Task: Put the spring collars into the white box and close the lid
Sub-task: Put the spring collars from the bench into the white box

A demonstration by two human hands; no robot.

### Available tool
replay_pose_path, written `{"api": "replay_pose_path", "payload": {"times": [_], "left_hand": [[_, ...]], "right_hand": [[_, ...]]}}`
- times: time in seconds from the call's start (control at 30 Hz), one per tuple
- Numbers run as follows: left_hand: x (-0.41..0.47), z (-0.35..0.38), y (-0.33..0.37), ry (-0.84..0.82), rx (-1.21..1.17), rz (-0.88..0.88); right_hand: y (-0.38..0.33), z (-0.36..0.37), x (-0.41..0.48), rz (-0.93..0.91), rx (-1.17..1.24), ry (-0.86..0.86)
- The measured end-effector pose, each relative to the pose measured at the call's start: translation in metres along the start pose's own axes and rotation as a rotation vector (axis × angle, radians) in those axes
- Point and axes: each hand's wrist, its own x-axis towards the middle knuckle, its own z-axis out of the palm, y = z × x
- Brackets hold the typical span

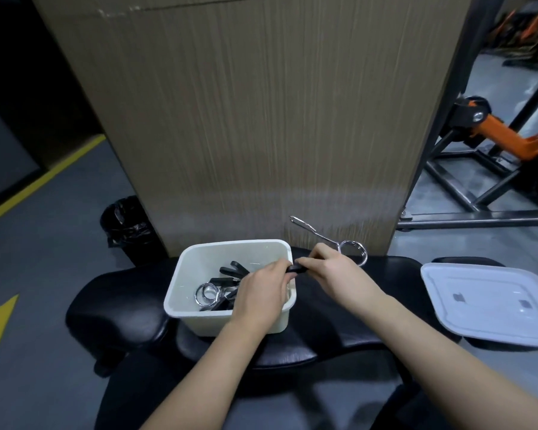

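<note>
**Collar handed across at box rim, lid waiting off to the side**

White box [180,293] sitting open on a black padded bench [339,321], just in front of a tall wood-grain panel [246,119]. Several collars [218,290] already inside: chrome coils and black handles piled in the bottom, so task judged partly done.

Held collar [353,248] up at the box's right rim. Chrome coil and one bare wire handle sticking up and back past the right hand [330,268]; black-sleeved handle [297,268] bridging both hands. Right grip pinching that black handle near the coil end. Left hand [261,293] over the box's right side, fingers closed on the handle's other end. Probably two hands used to steer the springy, awkward shape in over the rim, or to squeeze it; cannot tell which.

Lid [485,302] lying flat on the bench's right end, well apart from the box, overhanging the edge a little. Likely parked there to keep the opening free; within right-hand reach for closing.

Black-bagged bin [126,225] on the floor behind the box, left. Orange-and-black gym frame [494,131] far right.

No readable brand, label or writing anywhere. Two small grey patches on the lid, too blurred to read. Yellow floor markings only.
</note>
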Motion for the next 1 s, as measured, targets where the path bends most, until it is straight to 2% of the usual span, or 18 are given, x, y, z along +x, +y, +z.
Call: {"api": "replay_pose_path", "payload": {"times": [0.03, 0.1, 0.13, 0.2, 0.27, 0.33, 0.4, 0.43, 0.5, 0.63, 0.7, 0.73, 0.8, 0.87, 1.0], "left_hand": [[-0.001, 0.0, -0.003, 0.044, -0.063, -0.011], [-0.003, -0.003, -0.011, 0.129, -0.178, -0.068], [-0.005, -0.005, -0.015, 0.156, -0.226, -0.107], [-0.008, -0.01, -0.02, 0.185, -0.342, -0.178], [-0.009, -0.015, -0.02, 0.167, -0.539, -0.265], [-0.009, -0.021, -0.023, 0.121, -0.777, -0.345], [-0.009, -0.029, -0.03, 0.069, -0.886, -0.37], [-0.009, -0.032, -0.038, 0.032, -0.854, -0.368], [-0.012, -0.036, -0.059, -0.013, -0.589, -0.356], [-0.033, -0.046, -0.125, 0.175, -0.038, -0.503], [-0.044, -0.045, -0.158, 0.094, 0.117, -0.607], [-0.047, -0.041, -0.169, 0.006, 0.103, -0.658], [-0.051, -0.03, -0.18, -0.133, -0.094, -0.751], [-0.051, -0.023, -0.181, -0.147, -0.236, -0.837], [-0.053, -0.023, -0.182, -0.127, -0.198, -0.857]], "right_hand": [[-0.005, 0.001, 0.0, 0.052, 0.063, 0.077], [-0.019, -0.001, 0.0, 0.337, 0.248, 0.228], [-0.026, -0.003, 0.001, 0.532, 0.361, 0.226], [-0.037, -0.001, 0.003, 0.796, 0.707, 0.04], [-0.044, 0.008, 0.006, 0.814, 1.186, -0.068], [-0.052, 0.015, 0.013, 0.705, 1.531, 0.01], [-0.06, 0.02, 0.022, 0.639, 1.729, 0.093], [-0.062, 0.025, 0.026, 0.631, 1.726, 0.095], [-0.065, 0.033, 0.037, 0.623, 1.537, 0.055], [-0.058, 0.045, 0.058, 0.507, 0.646, -0.121], [-0.057, 0.052, 0.064, 0.411, 0.285, -0.215], [-0.059, 0.057, 0.066, 0.355, 0.16, -0.267], [-0.065, 0.073, 0.069, 0.265, -0.01, -0.383], [-0.074, 0.09, 0.072, 0.218, -0.075, -0.481], [-0.088, 0.115, 0.084, 0.177, -0.11, -0.572]]}}
